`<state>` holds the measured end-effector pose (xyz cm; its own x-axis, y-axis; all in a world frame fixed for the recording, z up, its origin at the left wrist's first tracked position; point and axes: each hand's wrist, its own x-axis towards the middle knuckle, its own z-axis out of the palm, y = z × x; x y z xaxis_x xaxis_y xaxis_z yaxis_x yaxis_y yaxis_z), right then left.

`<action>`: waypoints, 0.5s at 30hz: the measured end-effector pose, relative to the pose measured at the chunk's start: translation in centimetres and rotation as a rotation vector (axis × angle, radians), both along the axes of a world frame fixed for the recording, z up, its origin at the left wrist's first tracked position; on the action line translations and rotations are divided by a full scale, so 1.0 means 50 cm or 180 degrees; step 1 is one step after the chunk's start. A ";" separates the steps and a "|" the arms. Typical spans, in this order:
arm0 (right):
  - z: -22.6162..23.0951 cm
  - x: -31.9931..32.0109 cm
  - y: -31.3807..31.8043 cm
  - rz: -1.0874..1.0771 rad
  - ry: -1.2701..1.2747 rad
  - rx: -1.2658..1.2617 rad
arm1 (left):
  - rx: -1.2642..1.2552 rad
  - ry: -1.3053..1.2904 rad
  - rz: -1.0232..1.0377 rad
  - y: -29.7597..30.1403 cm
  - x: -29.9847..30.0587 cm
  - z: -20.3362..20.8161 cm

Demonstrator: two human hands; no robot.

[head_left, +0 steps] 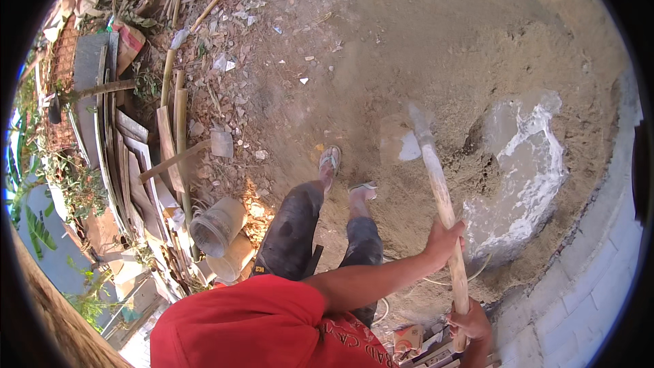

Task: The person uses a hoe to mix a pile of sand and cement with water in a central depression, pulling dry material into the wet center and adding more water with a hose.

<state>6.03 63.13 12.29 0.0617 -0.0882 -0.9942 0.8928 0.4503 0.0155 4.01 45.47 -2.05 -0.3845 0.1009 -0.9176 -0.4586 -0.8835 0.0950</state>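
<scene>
My left hand (446, 240) is wrapped around the middle of a long wooden hoe handle (439, 187). Lower down, near the handle's butt end, my right hand (470, 322) also grips it. The hoe's flat blade (400, 140), partly smeared by motion, is at the far end over the sandy ground, beyond my feet and to their right. Right of the handle, a grey puddle (507, 191) with white powdery streaks lies in a hollow of a brown sand pile (545, 48). Both hands are apart from the puddle.
A block wall (593, 279) curves along the right. To the left are a second hoe (221, 143), two buckets (218, 226), stacked boards (109, 129) and bamboo poles (180, 112). My sandalled feet (330, 160) stand on littered dirt. A cardboard box (409, 339) sits near the bottom.
</scene>
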 end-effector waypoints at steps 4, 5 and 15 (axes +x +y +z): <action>-0.345 -0.045 -0.276 -0.0345 -0.0145 -0.1194 | -0.1504 -0.0308 -0.0230 -0.306 -0.029 -0.307; -0.434 -0.054 -0.364 -0.0418 -0.0179 -0.1417 | -0.1750 -0.0445 -0.0341 -0.402 -0.039 -0.389; -0.637 -0.140 -0.459 -0.0395 0.0153 -0.0789 | -0.1353 -0.0751 -0.0867 -0.456 -0.154 -0.671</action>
